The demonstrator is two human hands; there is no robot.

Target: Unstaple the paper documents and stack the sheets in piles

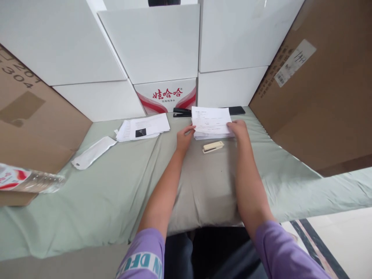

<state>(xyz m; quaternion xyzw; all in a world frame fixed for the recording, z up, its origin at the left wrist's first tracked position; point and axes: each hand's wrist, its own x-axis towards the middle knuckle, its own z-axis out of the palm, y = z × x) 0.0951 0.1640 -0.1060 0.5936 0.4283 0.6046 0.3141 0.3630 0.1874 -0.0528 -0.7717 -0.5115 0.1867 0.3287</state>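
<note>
A stack of printed white sheets (210,121) lies on the pale green cloth (116,193) in front of me. My left hand (185,137) grips its near left corner, fingers curled around the edge. My right hand (240,131) holds the near right corner. A cream stapler (213,147) lies on the cloth between my hands, just below the stack, touching neither hand. A second, fanned pile of papers (143,128) rests further left.
A black stapler (182,112) and a dark phone (236,110) lie behind the stack. A white sleeve-like wrapper (93,152) lies at left, a plastic bottle (29,181) at the left edge. White boxes (157,42) and brown cartons (319,97) wall the surface.
</note>
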